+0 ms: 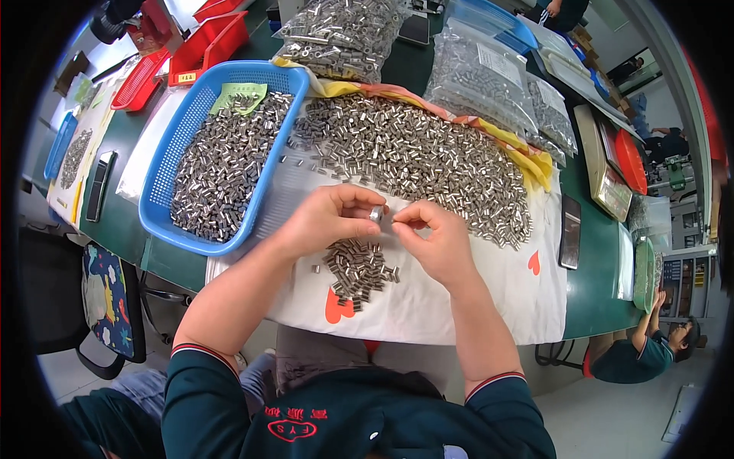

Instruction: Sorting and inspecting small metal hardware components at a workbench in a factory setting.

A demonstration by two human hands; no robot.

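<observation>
My left hand (321,220) pinches a small shiny metal part (376,214) between thumb and fingers, above the white cloth (428,314). Just to its right, my right hand (440,241) has thumb and forefinger drawn together and pointing at that part; whatever they may hold is too small to make out. Below the hands lies a small heap of short metal cylinders (358,271), partly over a red heart print on the cloth. A much larger spread of the same cylinders (428,153) covers the cloth beyond my hands.
A blue perforated basket (149,180) full of cylinders stands at left. Clear bags of metal parts (474,84) sit at the back, behind a yellow-orange cloth edge (535,164). Phones (569,229) lie on the green table (581,306). Another person (634,356) works at far right.
</observation>
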